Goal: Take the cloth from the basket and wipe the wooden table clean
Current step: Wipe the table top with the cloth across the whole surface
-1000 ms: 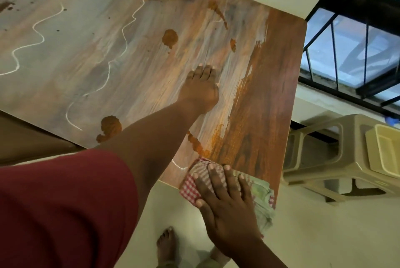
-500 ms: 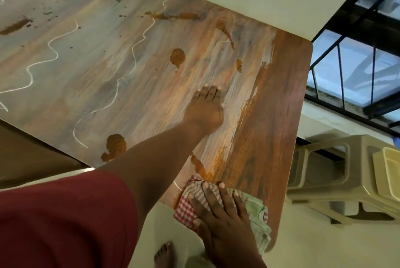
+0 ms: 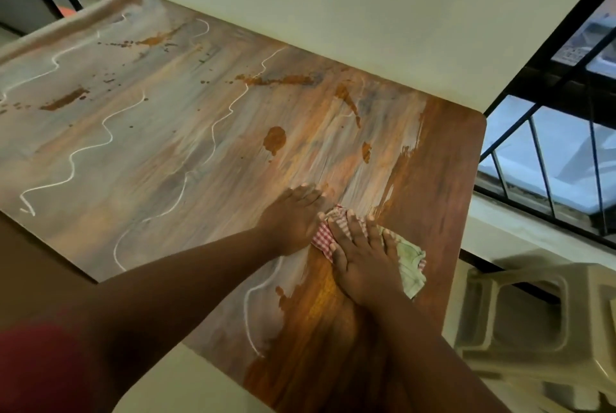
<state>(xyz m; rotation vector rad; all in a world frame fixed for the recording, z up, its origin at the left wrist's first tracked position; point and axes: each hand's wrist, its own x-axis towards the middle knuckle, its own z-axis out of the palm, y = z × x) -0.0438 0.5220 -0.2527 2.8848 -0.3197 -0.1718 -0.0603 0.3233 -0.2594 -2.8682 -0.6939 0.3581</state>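
Observation:
The wooden table [image 3: 166, 146] fills the view, streaked with pale smears, white wavy lines and brown stains. A red-checked and green cloth [image 3: 411, 256] lies on its right part. My right hand [image 3: 360, 256] presses flat on the cloth, fingers spread. Just left of it, my left hand [image 3: 293, 216] rests palm-down on the bare tabletop, touching the cloth's edge. A darker, clean-looking strip of wood runs along the right side and under my right forearm. The basket is not in view.
A cream wall [image 3: 333, 12] borders the table's far edge. A beige plastic stool [image 3: 533, 319] stands on the floor to the right, below a black window grille [image 3: 550, 146]. Dim objects sit on the floor at the far left.
My right hand has pushed the cloth from the table's near edge forward to beside my left hand, leaving cleaner wood behind. The camera view has tilted up.

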